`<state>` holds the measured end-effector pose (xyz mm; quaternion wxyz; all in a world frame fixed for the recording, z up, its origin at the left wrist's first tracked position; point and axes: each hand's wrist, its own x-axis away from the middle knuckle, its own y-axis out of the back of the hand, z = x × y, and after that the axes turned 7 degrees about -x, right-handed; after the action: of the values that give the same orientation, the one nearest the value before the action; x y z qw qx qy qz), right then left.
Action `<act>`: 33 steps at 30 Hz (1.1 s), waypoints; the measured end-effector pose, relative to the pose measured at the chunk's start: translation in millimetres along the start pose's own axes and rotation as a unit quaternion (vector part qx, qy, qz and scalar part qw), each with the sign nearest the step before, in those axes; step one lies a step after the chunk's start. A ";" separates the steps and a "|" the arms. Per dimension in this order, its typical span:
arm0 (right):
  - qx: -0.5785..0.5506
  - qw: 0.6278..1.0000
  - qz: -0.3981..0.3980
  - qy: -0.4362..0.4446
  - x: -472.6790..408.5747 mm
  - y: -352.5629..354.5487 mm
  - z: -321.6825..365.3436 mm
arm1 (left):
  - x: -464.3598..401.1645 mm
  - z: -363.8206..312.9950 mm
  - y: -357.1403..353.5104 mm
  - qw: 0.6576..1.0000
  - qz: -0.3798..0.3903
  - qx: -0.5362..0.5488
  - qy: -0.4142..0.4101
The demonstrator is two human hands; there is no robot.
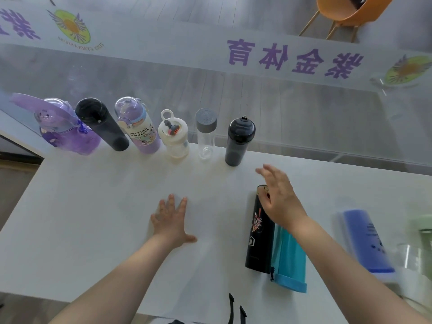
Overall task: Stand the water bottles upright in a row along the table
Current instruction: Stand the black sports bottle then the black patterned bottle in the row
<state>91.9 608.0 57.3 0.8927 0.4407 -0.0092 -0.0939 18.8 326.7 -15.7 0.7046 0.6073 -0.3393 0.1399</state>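
Standing bottles (205, 134) lining white table (93, 206) by glass wall (304, 108), orange chair (350, 10) beyond, hands (171, 222) spread empty.

- purple jug (67, 134), translucent
- lilac bottle (142, 134) with cartoon print
- clear bottle (205, 136), grey cap
- black flask (259, 232) with red and white graphic
- teal pouch (289, 260)
- blue bottle (367, 242)
- white table (105, 206)

1. Six upright bottles (149, 129) line the table's (93, 218) far edge, close together, against the glass wall (304, 118).
2. Right of the black-capped bottle (239, 141) the far edge lies bare.
3. The middle is open.
4. Lying bottles (260, 232) crowd the near right; that blurred corner seems cluttered.
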 end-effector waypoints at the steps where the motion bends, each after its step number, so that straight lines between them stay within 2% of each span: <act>1: 0.009 1.000 0.027 -0.002 13.2 -2.9 -5.5 | 0.5 0.3 -0.7 1.000 -0.005 -0.001 -0.001; 5: 0.052 0.992 0.109 -0.022 60.6 -13.5 -14.2 | 4.7 0.1 -4.6 1.000 -0.019 0.004 -0.005; 9: -0.004 0.991 0.088 -0.105 94.3 -24.7 -8.9 | 13.0 -4.7 -14.1 1.000 -0.027 0.011 -0.012; 15: -0.007 0.980 0.093 -0.176 103.1 -45.6 0.2 | 24.8 -14.3 -29.4 0.998 -0.047 0.012 -0.031; 24: -0.018 0.970 0.115 -0.212 102.5 -54.8 7.5 | 39.1 -30.1 -32.5 0.993 -0.055 0.046 -0.090; 29: -0.096 0.965 0.106 -0.218 100.2 -38.9 10.5 | 44.6 -43.4 -19.8 0.976 -0.061 0.126 -0.169; 33: -0.167 0.953 0.099 -0.234 96.2 -25.9 15.5 | 57.2 -67.9 -6.3 0.950 -0.024 0.177 -0.256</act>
<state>180.7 563.5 39.9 0.9311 0.2477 -0.2457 -0.1063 85.4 377.6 14.4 0.4786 0.7455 -0.4634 0.0209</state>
